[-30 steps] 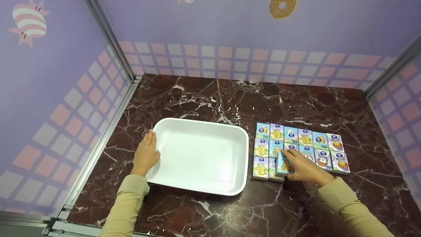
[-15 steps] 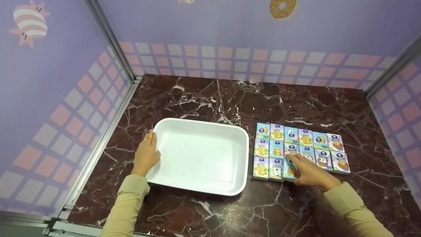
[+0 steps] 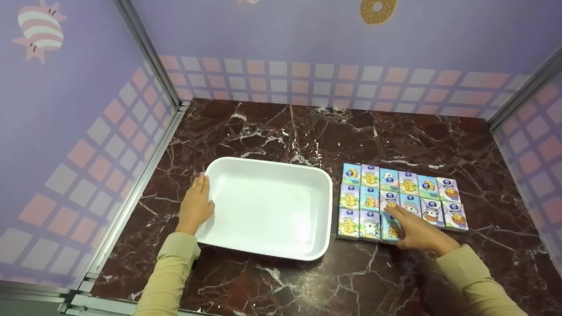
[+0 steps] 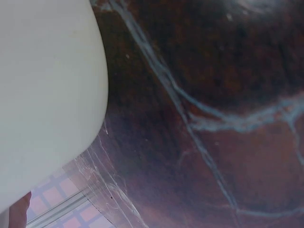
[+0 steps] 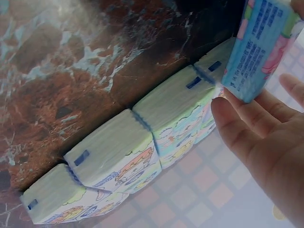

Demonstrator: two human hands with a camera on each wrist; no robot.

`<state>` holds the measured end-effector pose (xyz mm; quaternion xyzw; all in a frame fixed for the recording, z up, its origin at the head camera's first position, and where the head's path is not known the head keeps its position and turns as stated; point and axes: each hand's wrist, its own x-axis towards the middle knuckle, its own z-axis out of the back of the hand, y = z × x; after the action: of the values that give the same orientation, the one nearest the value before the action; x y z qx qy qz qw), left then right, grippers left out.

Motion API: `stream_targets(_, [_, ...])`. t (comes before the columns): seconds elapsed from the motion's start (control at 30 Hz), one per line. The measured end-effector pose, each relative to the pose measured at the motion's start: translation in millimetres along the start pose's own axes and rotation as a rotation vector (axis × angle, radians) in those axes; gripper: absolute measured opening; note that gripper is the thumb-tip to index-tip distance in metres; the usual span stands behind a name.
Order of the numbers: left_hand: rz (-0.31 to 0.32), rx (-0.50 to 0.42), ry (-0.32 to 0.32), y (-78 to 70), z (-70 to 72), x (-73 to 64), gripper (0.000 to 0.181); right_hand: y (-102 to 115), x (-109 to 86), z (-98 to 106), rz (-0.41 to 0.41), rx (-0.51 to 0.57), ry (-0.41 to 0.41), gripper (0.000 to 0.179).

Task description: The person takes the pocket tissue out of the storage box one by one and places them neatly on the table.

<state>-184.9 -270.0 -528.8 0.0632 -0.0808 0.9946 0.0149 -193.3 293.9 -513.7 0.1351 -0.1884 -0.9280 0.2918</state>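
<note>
A white rectangular tray point(image 3: 263, 206) stands on the marble-patterned table. My left hand point(image 3: 196, 206) rests along its left side, fingers straight and the thumb at the rim; in the left wrist view the tray wall point(image 4: 47, 95) hides most of that hand. To the right, tissue packs point(image 3: 369, 224) with cartoon prints lie in tight rows. My right hand point(image 3: 417, 230) holds a blue tissue pack point(image 3: 390, 228) at the right end of the nearest row, thumb on the near side. The right wrist view shows this blue pack point(image 5: 256, 47) between the fingers, beside other packs point(image 5: 114, 147).
Purple panels with checks enclose the table at the back point(image 3: 307, 39), left point(image 3: 79, 131) and right. A metal rail point(image 3: 131, 149) runs along the table's left edge. A narrow strip of table separates the tray from the packs.
My right hand has moved right and slightly toward me with the blue tissue pack, which now lies beside the second pack of the near row instead of overlapping it. The left hand stays put.
</note>
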Motion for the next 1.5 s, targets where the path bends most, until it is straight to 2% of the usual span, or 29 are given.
stream_targets(0.33, [0.013, -0.015, 0.007, -0.5, 0.0, 1.6, 0.069, -2, -1.3, -7, 0.008, -0.054, -0.016, 0.086])
stream_targets(0.6, [0.013, -0.016, 0.007, -0.6, -0.5, -0.2, 0.069, -2, -3.0, -11, 0.057, -0.096, -0.078, 0.083])
stream_targets(0.77, [0.006, -0.012, 0.010, -0.1, -0.2, -0.4, 0.069, -2, -3.4, -12, 0.061, -0.090, -0.095, 0.086])
stream_targets(1.1, [0.012, -0.003, 0.023, -0.8, 0.9, 0.2, 0.070, -4, -2.3, -14, 0.041, -0.079, -0.078, 0.086])
stream_targets(1.5, [-0.009, 0.012, -0.032, 0.4, -2.0, -0.2, 0.069, -1, -2.7, -16, 0.026, -0.084, -0.052, 0.081])
